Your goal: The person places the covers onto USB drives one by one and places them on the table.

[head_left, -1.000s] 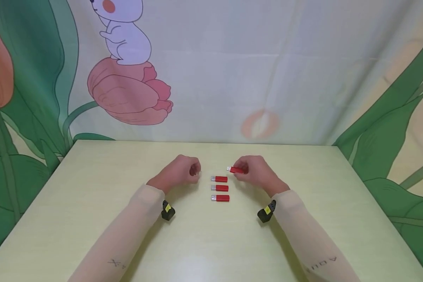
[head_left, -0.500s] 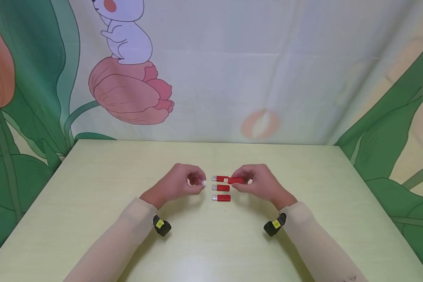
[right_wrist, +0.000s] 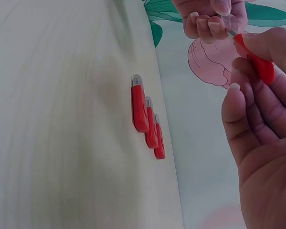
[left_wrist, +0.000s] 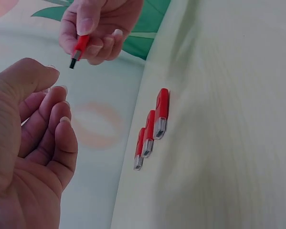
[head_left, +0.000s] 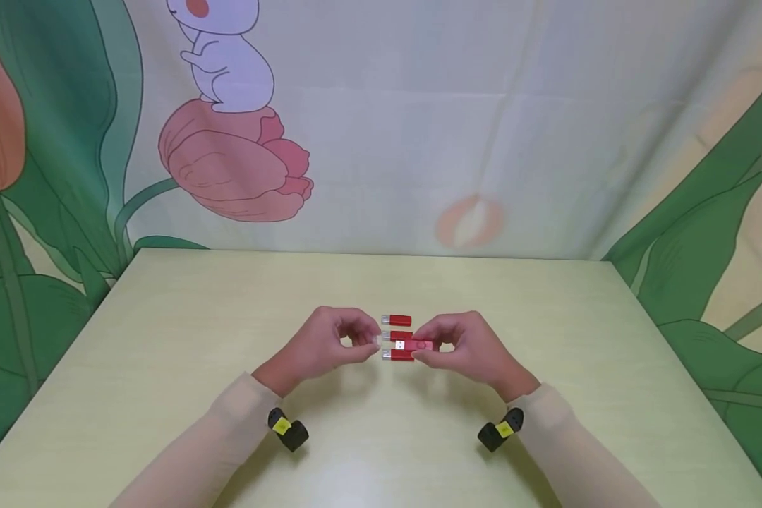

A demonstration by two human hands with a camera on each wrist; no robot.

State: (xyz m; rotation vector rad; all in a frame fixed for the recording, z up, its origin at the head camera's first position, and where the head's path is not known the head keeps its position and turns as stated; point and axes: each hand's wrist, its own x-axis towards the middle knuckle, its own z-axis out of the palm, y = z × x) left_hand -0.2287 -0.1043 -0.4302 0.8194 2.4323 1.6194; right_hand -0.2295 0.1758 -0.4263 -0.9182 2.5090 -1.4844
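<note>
Between thumb and fingertips my right hand [head_left: 466, 347] holds a red USB flash drive [right_wrist: 263, 69], raised above the table. Its bare metal plug [left_wrist: 75, 61] points toward my left hand [head_left: 330, 346]. That hand pinches a small clear cap [right_wrist: 226, 21] by its end, just in front of the plug. Three more red flash drives lie side by side on the table: a far one [head_left: 398, 320], a middle one [left_wrist: 149, 126] and a near one [right_wrist: 140, 107]. Each wears a clear cap on its left end. The held drive overlaps the lower two in the head view.
The pale wooden table [head_left: 197, 339] runs back to a printed curtain [head_left: 381, 141] with flowers and a white cartoon animal. A black wrist camera [head_left: 288, 429] sits on the left wrist, another black wrist camera [head_left: 501, 429] on the right.
Both hands have moved toward me, the left also a little rightward. The flash drive and the clear cap are now closer together and lined up. The three drives on the table stay put.
</note>
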